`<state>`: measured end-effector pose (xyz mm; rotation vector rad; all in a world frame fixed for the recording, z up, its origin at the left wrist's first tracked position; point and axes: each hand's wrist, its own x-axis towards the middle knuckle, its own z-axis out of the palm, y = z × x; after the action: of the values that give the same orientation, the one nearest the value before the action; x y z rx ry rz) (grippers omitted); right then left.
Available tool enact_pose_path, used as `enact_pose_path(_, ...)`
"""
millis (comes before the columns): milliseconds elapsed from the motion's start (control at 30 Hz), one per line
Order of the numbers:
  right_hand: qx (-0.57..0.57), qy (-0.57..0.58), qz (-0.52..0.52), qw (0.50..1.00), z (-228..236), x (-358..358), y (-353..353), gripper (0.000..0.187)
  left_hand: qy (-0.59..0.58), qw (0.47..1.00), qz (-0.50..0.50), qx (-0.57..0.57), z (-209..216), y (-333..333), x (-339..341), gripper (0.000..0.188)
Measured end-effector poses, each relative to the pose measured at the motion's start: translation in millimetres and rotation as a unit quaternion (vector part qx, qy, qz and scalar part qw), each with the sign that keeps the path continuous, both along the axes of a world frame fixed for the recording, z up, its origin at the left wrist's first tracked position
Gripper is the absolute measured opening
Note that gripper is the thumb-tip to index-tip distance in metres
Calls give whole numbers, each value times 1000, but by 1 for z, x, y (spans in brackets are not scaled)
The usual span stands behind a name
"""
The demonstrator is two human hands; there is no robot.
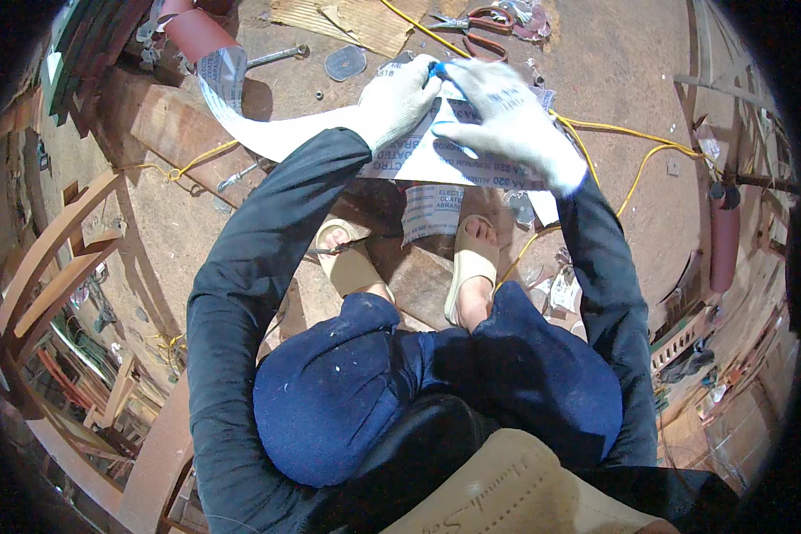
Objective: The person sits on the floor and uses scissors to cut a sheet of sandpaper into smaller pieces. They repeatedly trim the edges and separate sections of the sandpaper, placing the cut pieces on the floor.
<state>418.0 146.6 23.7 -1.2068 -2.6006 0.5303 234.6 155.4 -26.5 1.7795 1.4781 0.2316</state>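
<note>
Both of my hands wear white gloves. My left hand [398,101] is closed on a sandpaper sheet [436,165], whose pale printed backing faces up. My right hand [512,111] lies palm down over the same sheet, thumb spread away from the fingers. Its fingertips meet those of the left hand at the sheet's far part. A small blue patch [437,69] shows there; I cannot make out what it is. From under my left wrist a white curling strip [285,133] runs to a reddish sandpaper roll [200,36]. Another printed piece [432,214] lies between my feet.
Red-handled scissors [485,31] and a wrench [279,56] lie beyond my hands. A yellow cord [627,129] loops across the floor on the right, near another reddish roll [725,236]. Corrugated cardboard [343,22] lies at the far side. Curved wooden parts [58,254] stand at left.
</note>
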Motion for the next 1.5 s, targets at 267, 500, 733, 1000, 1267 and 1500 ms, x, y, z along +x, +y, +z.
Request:
enact_pose_path(267,-303,-63,56,949,-15,-17,21,40,-18,998,65,10,-1,-11,-3,43)
enact_pose_path(500,27,-122,147,981,-11,-49,0,14,73,994,-79,-24,-34,20,-18,51)
enact_pose_path(733,-519,341,120,774,10,-63,-85,24,396,900,-39,176,-36,75,-130,26)
enact_pose_path(1000,-54,-33,-61,996,-25,19,-10,55,-184,935,296,71,-43,95,-120,33)
enact_pose_path(1267,-433,147,-213,864,0,33,-10,46,-146,960,2,240,15,47,2,31)
enact_pose_path(1500,-522,370,-297,709,-20,100,-15,43,-43,981,-189,-21,-4,39,-1,31)
